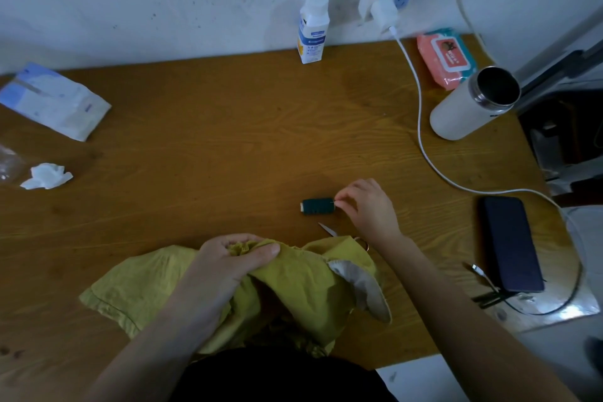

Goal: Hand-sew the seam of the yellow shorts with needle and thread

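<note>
Sewing is barely beginning: the left hand (235, 258) is gripping the bunched shorts (303, 287) while the right hand (368, 209) is pinching at the spool (318, 206)'s right end (needle or thread, I cannot tell).

Right hand (367, 209) forward, left hand (228, 258) curled.

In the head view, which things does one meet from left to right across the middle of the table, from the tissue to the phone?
A crumpled tissue → left hand, gripping the yellow shorts → dark green thread spool → right hand, pinching what looks like a needle at the spool's end → dark phone. I omit the scissors: they overlap.
</note>
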### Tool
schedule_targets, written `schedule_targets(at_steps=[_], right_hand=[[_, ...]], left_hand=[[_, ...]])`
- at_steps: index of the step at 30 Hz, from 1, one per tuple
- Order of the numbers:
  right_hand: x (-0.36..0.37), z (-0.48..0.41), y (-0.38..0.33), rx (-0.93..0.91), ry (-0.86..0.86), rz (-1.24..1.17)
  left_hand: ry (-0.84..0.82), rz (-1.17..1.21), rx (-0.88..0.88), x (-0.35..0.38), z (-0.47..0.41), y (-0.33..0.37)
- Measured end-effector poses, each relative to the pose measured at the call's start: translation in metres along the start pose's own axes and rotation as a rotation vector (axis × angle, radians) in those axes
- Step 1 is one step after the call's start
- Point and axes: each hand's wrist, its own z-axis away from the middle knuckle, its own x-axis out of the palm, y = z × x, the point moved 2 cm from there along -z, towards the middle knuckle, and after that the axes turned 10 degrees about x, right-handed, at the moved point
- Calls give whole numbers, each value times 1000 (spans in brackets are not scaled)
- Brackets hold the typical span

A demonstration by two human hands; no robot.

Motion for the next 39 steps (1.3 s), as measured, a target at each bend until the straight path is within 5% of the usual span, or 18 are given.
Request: schedule_targets(at_steps=[19,25,33,36,39], right_hand=[[1,-2,-3,-110,-161,-43],[-15,5,5,66,-124,-115],[-73,15,-29,313,-60,-593],[-96,18,-55,459,-180,-1087],[-113,21,-71,518,-337,-1306]], left_hand=[[-59,146,-40,2,4,6],[-59,160,-40,1,7,7],[-74,145,2,-1,16,9],[-64,147,32,-2,22,11],[-84,156,52,-7,30,15]])
